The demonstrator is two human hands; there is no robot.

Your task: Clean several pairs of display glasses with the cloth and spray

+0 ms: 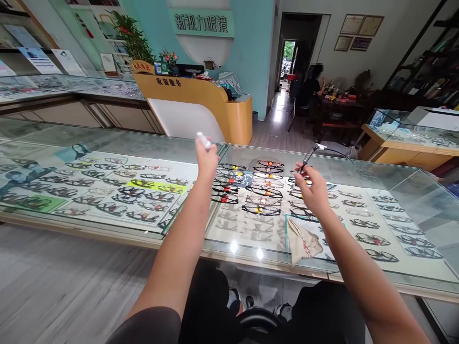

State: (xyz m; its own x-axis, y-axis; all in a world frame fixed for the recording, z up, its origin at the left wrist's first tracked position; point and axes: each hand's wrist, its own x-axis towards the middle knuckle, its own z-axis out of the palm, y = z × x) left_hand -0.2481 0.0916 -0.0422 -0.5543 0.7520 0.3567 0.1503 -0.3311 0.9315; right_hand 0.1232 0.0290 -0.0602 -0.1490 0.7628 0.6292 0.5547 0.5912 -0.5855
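Note:
My left hand (207, 160) is raised over the glass counter, its fingers wrapped round a small white bottle (203, 140) that looks like a spray bottle and is slightly blurred. To the right, my right hand (312, 188) pinches a pair of dark-framed eyeglasses (309, 155), held up above the counter with a white piece near their top. Below and between my hands, several rows of eyeglasses (263, 191) with red and yellow stickers lie on the counter. A beige cloth (303, 241) lies crumpled near the front edge, below my right hand.
The glass display counter (247, 246) runs across in front of me, with more frames (143, 196) inside. Behind it stands a wooden cashier desk (238, 117). A person (311, 91) sits at a table at the back right. Another glass case (416, 134) stands at the right.

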